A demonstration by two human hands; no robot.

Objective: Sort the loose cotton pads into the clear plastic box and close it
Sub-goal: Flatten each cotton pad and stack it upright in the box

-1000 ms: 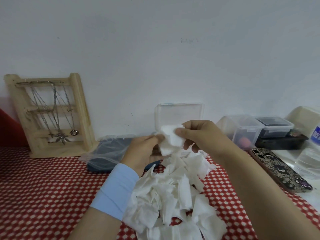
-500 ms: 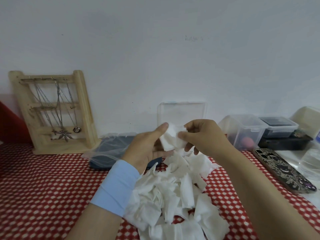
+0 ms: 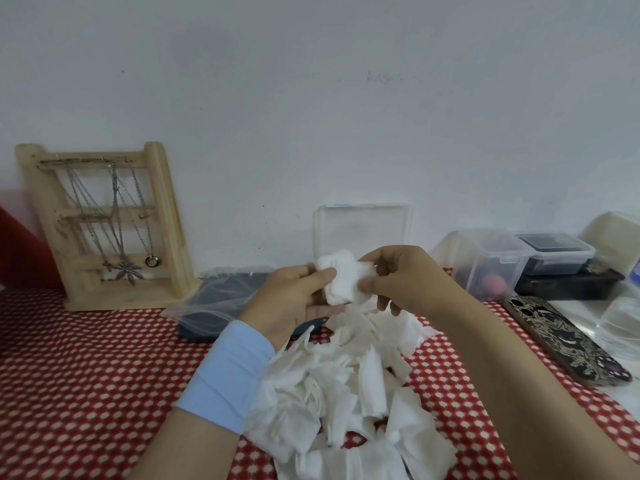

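— Where's the clear plastic box sitting?
— Straight behind the grip, standing open. The left hand and right hand are both pinching the cotton pad stack in front of it.

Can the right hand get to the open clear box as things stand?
Probably yes: the right hand sits just in front of the open clear box, with nothing visible between them. It does pinch cotton pads, shared with the left hand.
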